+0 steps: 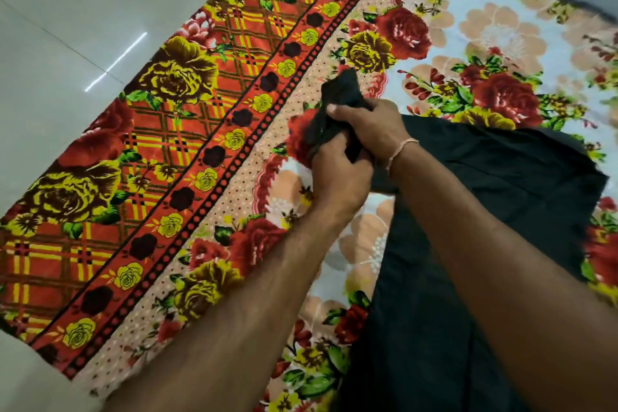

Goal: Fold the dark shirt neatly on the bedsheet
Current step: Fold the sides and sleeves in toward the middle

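A: Dark shirt (485, 211) — spread on the bedsheet (200, 130), right-hand half of the scene. Black, plain. Main body lying mostly flat, running from mid-right to the near edge. One bunched end lifted at centre, pointing far-left.

B: Confirmed. Bunched end gathered into a narrow wad, tip sticking out beyond the fingers. Whether sleeve or corner: cannot tell.

A: Grip, left hand (337, 174) — curled tight round the bunched cloth from the near side, fingers wrapped in, knuckles toward camera.

B: Grip, right hand (368, 124) — likewise closed on the same wad, just beyond the left, thumb pressed across the top. Hands touching each other. Thin pale wrist thread (399, 152) round the right wrist.

A: Both forearms bare, entering from the near edge; right forearm crossing over the flat part of the shirt.

B: Bedsheet noted: floral print. Left band red-orange with yellow check lines and large yellow and red roses; then a dotted stripe with small yellow and dark roses; right field pale with red roses and peach blossoms. Dark fringe along the far-right edge.

A: Outside the sheet, left and far-left: pale glossy floor tiles (60, 43), one bright streak of reflected light.

B: Slight blur at near edge.
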